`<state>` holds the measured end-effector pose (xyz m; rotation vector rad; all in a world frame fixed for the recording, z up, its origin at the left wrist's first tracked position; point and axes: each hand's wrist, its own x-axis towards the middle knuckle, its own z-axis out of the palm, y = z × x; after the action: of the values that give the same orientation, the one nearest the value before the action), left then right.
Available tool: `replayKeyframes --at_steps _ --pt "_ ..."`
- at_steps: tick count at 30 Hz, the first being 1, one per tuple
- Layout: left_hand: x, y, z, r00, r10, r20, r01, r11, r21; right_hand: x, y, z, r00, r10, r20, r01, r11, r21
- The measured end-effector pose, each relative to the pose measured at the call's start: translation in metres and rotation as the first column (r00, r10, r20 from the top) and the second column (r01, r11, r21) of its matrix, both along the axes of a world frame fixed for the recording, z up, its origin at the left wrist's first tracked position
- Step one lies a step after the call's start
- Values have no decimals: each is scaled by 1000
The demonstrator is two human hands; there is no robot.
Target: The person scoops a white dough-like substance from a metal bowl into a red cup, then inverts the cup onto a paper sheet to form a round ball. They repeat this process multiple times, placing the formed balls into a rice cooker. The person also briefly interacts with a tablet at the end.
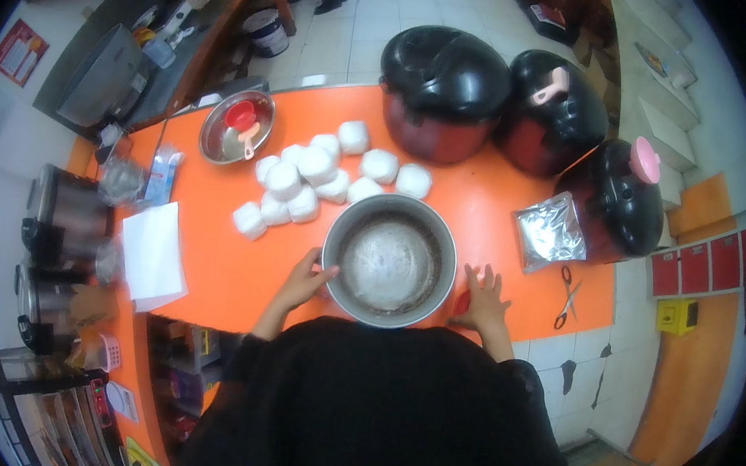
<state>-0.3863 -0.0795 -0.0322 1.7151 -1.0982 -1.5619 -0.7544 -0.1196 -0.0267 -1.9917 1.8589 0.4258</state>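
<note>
A round, deep metal pot (389,260) stands on the orange table right in front of me, its inner wall stained and nothing in it. At its left side my left hand (303,285) grips it, thumb by the rim. My right hand (484,302) is spread just right of the pot, apart from its rim, over the tabletop. Partly hidden beside that palm is a small red thing (463,302) that I cannot identify. Several white rounded bundles (316,165) lie in a loose heap beyond the pot.
Black-lidded red pots (446,94) line the far right. Before them lie a silver foil pouch (549,232) and scissors (566,299). A metal bowl (237,126) holds a red cup and a pale scoop. White paper (154,255) lies left, near dark cookers (71,222).
</note>
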Motion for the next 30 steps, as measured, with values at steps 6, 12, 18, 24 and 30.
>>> replayKeyframes --at_steps 6,12,18,24,30 --pt "10 0 3 991 -2 -133 -3 999 -35 -14 -12 5 974 -181 134 182 983 -2" --pt "28 0 -1 982 -49 -182 46 999 -21 6 -25 70 837 178 517 180 803 -569" --pt "25 3 5 990 57 -127 -59 998 -15 82 -25 69 653 411 636 -32 854 -520" --pt "-7 21 12 878 19 -478 -8 1000 25 97 -24 28 714 424 557 -149 869 -471" --pt "-75 -2 -16 727 -114 -677 103 993 -57 54 -52 42 709 337 619 102 820 -564"
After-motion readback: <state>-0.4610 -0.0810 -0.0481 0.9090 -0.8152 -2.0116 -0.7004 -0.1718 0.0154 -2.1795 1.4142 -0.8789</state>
